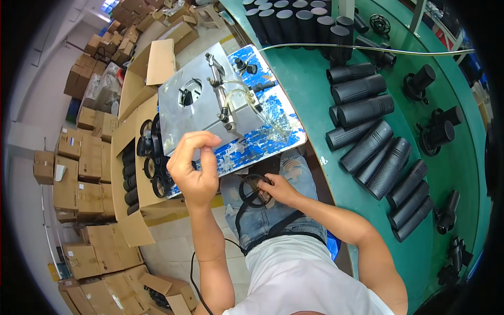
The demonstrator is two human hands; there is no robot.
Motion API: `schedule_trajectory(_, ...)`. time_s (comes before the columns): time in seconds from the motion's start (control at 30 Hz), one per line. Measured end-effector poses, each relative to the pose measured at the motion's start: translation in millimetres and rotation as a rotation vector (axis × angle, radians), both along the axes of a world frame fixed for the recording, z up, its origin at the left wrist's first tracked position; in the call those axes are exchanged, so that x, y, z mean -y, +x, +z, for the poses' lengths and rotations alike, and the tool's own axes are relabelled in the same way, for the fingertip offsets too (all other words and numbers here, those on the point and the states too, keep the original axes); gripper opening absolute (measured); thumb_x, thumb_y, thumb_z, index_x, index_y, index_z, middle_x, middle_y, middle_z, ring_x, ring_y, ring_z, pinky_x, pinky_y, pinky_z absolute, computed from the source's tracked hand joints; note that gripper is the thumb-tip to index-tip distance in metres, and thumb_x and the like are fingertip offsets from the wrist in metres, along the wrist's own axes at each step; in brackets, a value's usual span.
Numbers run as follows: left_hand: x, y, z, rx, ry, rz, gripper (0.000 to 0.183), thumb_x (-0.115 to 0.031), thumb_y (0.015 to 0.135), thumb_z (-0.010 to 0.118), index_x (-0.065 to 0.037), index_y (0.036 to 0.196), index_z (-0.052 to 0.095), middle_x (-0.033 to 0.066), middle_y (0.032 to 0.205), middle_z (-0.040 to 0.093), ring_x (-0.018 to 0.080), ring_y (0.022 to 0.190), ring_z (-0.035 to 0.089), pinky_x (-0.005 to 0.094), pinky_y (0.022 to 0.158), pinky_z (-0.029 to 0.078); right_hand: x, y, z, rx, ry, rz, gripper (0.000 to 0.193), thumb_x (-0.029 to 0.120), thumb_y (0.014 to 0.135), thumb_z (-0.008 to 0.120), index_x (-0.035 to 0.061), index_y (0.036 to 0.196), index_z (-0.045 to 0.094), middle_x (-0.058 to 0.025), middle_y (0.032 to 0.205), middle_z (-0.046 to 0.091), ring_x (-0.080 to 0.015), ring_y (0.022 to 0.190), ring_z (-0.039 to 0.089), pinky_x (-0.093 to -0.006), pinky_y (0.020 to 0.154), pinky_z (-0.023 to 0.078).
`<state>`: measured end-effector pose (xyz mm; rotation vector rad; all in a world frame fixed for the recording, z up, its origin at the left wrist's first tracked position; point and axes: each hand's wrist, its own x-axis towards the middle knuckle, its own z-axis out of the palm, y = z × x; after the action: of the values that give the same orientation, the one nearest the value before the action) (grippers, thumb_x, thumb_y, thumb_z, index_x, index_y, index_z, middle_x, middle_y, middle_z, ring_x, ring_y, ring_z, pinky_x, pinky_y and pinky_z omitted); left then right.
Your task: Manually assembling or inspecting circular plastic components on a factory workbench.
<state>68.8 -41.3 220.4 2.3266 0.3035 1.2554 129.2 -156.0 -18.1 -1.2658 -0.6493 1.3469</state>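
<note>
My left hand (pixel 195 167) is raised at the near edge of a grey metal box fixture (pixel 176 118). Its fingers are curled, with thumb and forefinger close together; whatever they may pinch is too small or hidden to make out. Over my lap, my right hand (pixel 279 190) grips a round black ring-shaped microphone mount (pixel 242 195) by its right side. The fixture stands on a worn blue-and-white board (pixel 247 157). On its top are a round opening (pixel 190 92) with a black part inside, a metal cylinder assembly (pixel 219 94) and clear air tubing (pixel 244 93).
Several black perforated cylinders (pixel 362 89) lie on the green table (pixel 315 105) at my right, with more standing upright behind. Assembled black mounts (pixel 436 137) sit along its far right. Left of the fixture, an open carton (pixel 137 181) holds black rings. Stacked cartons (pixel 89 163) fill the left.
</note>
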Motion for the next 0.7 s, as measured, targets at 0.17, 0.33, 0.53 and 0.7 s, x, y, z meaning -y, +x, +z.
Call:
schedule_trajectory(0.17, -1.0, 5.0, -11.2, -0.09, -0.036, 0.165, 0.011, 0.007, 0.075, 0.053, 0.001, 0.079, 0.061, 0.0103, 0.076, 0.063, 0.0192, 0.065, 0.059, 0.0275, 0.063, 0.046, -0.9, -0.5, -1.2, 0.012, -0.001, -0.016, 0.023, 0.022, 0.089, 0.059, -0.0009, 0.09, 0.06, -0.0071, 0.074, 0.066, -0.0135, 0.064, 0.062, -0.0278, 0.058, 0.049)
schedule_trajectory(0.33, 25.2, 1.3, -41.5, -0.167, -0.016, 0.028, 0.012, 0.008, 0.073, 0.054, 0.0, 0.078, 0.061, 0.0116, 0.076, 0.063, 0.0251, 0.067, 0.061, 0.0313, 0.063, 0.048, -7.6, -3.6, -6.9, -0.016, 0.01, 0.001, 0.024, 0.025, 0.092, 0.056, 0.0015, 0.09, 0.06, -0.0037, 0.074, 0.064, -0.009, 0.063, 0.057, -0.0244, 0.059, 0.047)
schedule_trajectory(0.53, 27.2, -29.8, -128.5, -0.289, -0.209, 0.197, 0.007, 0.003, 0.077, 0.057, 0.0, 0.082, 0.061, 0.0118, 0.083, 0.063, 0.0249, 0.074, 0.061, 0.0305, 0.066, 0.048, -2.1, 7.5, 1.0, -0.007, 0.043, -0.065, 0.026, 0.026, 0.09, 0.058, 0.0002, 0.088, 0.061, -0.0055, 0.073, 0.065, -0.0119, 0.063, 0.06, -0.0269, 0.058, 0.049)
schedule_trajectory(0.7, 16.6, -70.2, -192.0, -0.237, -0.737, 0.335, 0.026, -0.009, 0.089, 0.058, -0.001, 0.114, 0.056, 0.0092, 0.111, 0.06, 0.0175, 0.094, 0.059, 0.0296, 0.082, 0.047, -3.6, 0.9, 4.0, -0.05, 0.074, -0.028, 0.02, 0.022, 0.092, 0.057, 0.0023, 0.089, 0.059, -0.0025, 0.074, 0.062, -0.0084, 0.062, 0.055, -0.0233, 0.057, 0.045)
